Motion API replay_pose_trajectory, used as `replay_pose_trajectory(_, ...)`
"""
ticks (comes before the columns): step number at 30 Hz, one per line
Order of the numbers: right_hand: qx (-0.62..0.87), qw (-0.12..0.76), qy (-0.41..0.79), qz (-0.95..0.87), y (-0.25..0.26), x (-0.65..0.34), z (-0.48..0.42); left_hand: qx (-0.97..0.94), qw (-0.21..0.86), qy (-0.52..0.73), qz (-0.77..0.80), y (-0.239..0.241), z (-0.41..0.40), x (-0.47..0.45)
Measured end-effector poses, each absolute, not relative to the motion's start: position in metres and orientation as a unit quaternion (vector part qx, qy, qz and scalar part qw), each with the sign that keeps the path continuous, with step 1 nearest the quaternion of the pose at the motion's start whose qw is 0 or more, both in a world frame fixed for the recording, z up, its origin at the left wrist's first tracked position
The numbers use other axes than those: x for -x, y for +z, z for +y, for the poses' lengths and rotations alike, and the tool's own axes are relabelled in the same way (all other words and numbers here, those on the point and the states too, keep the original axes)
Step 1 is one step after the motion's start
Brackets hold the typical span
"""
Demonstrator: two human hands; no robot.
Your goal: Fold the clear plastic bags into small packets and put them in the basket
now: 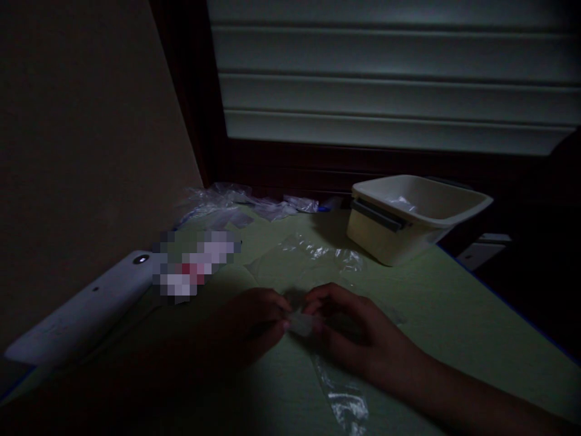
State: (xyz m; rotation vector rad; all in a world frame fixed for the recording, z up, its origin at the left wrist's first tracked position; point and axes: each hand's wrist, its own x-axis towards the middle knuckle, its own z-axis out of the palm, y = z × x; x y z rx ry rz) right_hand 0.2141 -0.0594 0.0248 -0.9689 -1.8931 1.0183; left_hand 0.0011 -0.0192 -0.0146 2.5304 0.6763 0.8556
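In the head view, a left hand (261, 318) and a right hand (354, 330) pinch a small pale piece (301, 325) from opposite edges, seemingly to steady it, above the tabletop's (472, 339) near middle, while an open tub (372, 237) stands far right, apparently leaving both hands room.

The held piece (301, 324) is whitish, tabletop (445, 315) green, bin (370, 236) cream.

L hand (261, 318) & R hand (358, 321) pinch whitish bit (301, 324) b/w them, over worktop (458, 321). Clear film (320, 251) just beyond both. Tub (374, 233) farther, beyond R hand; wht panel (86, 306) left of L hand; plastic bags (222, 197) well beyond L hand.
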Motion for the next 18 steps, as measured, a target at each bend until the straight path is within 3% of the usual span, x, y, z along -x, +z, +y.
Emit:
replay_pose_trajectory(8,0.398,0.379,0.371,-0.749,0.024,-0.215,-0.061,-0.872,0.228,0.355,0.246,-0.021,-0.018,-0.003)
replay_pose_trajectory(18,0.347,0.367,0.134,-0.852,0.017,-0.22,-0.064,-0.913,0.078,0.293,0.272,-0.001,-0.024,-0.004)
